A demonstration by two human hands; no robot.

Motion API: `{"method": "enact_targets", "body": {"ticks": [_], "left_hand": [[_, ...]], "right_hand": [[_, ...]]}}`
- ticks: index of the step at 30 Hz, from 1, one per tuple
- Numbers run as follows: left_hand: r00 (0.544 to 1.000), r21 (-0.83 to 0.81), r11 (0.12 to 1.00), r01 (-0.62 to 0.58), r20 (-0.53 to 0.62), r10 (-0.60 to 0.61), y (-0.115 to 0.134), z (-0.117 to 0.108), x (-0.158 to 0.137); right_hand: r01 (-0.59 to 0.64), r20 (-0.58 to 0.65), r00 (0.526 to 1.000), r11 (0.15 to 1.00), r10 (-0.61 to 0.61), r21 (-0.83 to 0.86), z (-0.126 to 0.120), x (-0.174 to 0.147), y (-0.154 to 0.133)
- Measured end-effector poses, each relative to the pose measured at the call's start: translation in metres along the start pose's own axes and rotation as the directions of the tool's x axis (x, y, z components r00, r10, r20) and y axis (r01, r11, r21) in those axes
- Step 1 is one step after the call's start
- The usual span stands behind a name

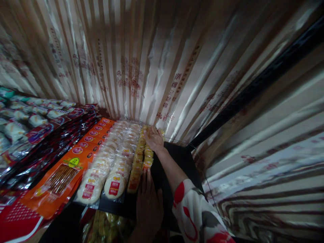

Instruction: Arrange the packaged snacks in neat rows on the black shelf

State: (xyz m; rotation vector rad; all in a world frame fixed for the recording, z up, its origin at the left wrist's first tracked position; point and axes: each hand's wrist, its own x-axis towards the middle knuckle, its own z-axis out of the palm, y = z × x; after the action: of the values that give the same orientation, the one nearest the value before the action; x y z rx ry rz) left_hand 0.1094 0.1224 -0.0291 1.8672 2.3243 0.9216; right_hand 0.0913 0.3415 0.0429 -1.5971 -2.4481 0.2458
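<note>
Small yellow snack packets [136, 162] stand in two narrow rows on a black shelf [164, 168]. My right hand [154, 138], in a white, red and grey patterned sleeve, lies with stretched fingers over the far end of the right-hand row. At that row's near end, the extended fingertips of my left hand [149, 202] touch or nearly touch the front packet; this hand is in shadow. Left of the yellow rows are two overlapping rows of round white rice crackers [115, 184] in clear wrappers with red labels.
Orange snack packs [60, 179] overlap farther left, beside dark glossy packs [68, 135] and many white packets [17, 128]. A red basket [20, 216] is at lower left. Pleated printed curtain [141, 60] hangs behind, and a black post [240, 91] slants at right.
</note>
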Motion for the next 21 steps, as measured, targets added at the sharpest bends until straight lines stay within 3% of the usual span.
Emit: {"method": "enact_targets", "body": {"ticks": [5,11,17,21], "left_hand": [[1.0,-0.019,1.0,0.009,0.002,-0.009,0.0,-0.001,0.0],[1.0,-0.011,1.0,-0.012,-0.01,0.012,0.0,-0.001,-0.001],[0.998,0.038,0.998,-0.05,-0.028,0.051,-0.002,-0.001,-0.002],[0.991,0.058,0.993,-0.099,-0.086,0.104,-0.004,0.003,-0.002]], "right_hand": [[-0.007,-0.041,0.999,0.998,0.009,0.056,0.003,0.003,0.004],[0.083,-0.305,0.952,0.969,-0.009,0.233,-0.004,-0.009,0.007],[0.182,-0.492,0.871,0.922,0.01,0.341,-0.006,-0.069,0.01],[0.187,-0.426,0.905,0.916,-0.02,0.354,0.006,-0.116,0.014]]}}
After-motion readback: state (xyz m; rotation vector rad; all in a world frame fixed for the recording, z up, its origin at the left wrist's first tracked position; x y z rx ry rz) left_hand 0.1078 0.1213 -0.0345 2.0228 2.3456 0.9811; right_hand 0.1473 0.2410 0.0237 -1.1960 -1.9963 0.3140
